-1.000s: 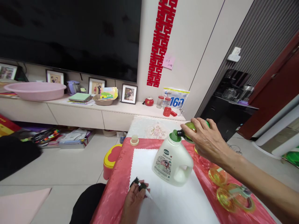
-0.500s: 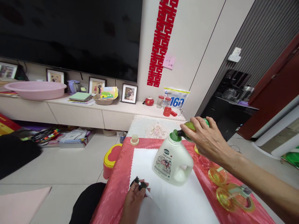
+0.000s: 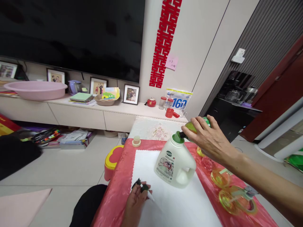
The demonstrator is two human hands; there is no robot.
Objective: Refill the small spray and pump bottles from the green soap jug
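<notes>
1. The right hand (image 3: 208, 138) is wrapped around a small green bottle (image 3: 193, 127), tipped on its side, its dark neck at the green mouth of a white jug (image 3: 175, 164).
2. The grip of the right hand is closed around the green bottle, fingers over its top.
3. The jug stands upright on a white sheet (image 3: 170, 201) spread over the red cloth of the table (image 3: 115, 195), near the table's middle.
4. The left hand (image 3: 136, 203) rests at the near edge of the sheet, its fingers pinched shut on a small dark pump cap (image 3: 142, 186) with a white tube.
5. Right of the jug, yellow and pink glass dishes (image 3: 227, 189) lie on the red cloth.
6. A small round lid (image 3: 136, 142) sits at the table's far left corner.
</notes>
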